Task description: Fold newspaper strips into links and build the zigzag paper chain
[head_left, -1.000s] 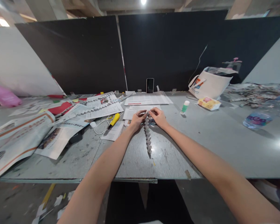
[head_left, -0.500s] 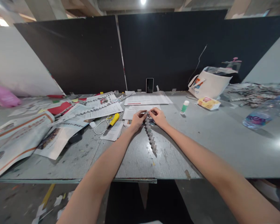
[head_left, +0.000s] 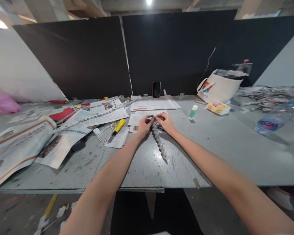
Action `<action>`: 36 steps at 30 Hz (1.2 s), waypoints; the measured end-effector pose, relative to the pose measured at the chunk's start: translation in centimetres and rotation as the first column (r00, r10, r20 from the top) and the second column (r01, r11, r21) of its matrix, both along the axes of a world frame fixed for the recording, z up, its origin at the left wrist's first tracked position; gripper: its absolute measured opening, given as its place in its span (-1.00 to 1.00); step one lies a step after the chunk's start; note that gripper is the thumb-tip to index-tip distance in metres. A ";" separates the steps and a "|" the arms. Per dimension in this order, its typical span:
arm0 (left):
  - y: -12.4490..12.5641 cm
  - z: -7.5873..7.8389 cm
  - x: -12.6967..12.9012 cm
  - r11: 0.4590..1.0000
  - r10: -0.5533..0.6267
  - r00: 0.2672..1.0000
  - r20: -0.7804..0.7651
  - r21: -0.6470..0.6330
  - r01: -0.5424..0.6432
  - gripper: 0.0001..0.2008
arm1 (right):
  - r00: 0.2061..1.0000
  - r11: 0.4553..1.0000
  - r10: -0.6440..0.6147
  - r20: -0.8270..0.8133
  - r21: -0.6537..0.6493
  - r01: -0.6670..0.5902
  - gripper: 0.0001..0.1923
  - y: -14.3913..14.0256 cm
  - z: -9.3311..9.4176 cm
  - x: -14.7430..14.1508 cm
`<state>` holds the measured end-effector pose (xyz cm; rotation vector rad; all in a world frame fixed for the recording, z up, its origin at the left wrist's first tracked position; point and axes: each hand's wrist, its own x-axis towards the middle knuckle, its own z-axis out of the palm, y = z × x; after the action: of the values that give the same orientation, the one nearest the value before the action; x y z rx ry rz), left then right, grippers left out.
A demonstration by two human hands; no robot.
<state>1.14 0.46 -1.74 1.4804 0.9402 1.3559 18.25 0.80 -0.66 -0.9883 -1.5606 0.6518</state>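
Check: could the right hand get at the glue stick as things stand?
Probably yes: the glue stick stands upright right of the right hand with bare table between, but that hand now pinches the paper chain.

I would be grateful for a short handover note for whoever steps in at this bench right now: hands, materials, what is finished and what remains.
Left hand and right hand: both pinch the top end of a folded paper chain over the grey table.
Chain: its folded length trails toward the table's near edge, lower end resting on the surface.
Nearby: yellow utility knife left of the hands, glue stick to the right, printed sheets behind, newspapers far left.
Done: a long stretch of the chain is folded; another chain lies on the papers at left.
Left: the end between the fingers is not finished.
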 end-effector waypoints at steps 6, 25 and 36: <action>-0.5 0.5 0.2 1.000 0.017 0.998 -0.055 0.006 -0.017 -0.50 | 1.000 1.000 -0.006 0.016 -0.005 0.006 -0.71 0.0 0.0 0.2; -0.6 0.5 0.1 1.000 0.029 0.998 -0.061 0.010 -0.029 -0.53 | 1.000 0.997 -0.008 -0.003 -0.071 0.008 -0.59 0.8 -0.6 0.2; -0.8 0.7 0.1 0.989 0.118 0.982 -0.150 0.109 -0.102 -0.65 | 0.990 0.998 -0.048 0.135 0.035 0.043 -0.62 0.5 -0.2 0.4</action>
<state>1.26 -0.32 -1.02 1.6510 1.0808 1.3995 18.63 1.33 -0.82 -1.0595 -1.6569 0.5355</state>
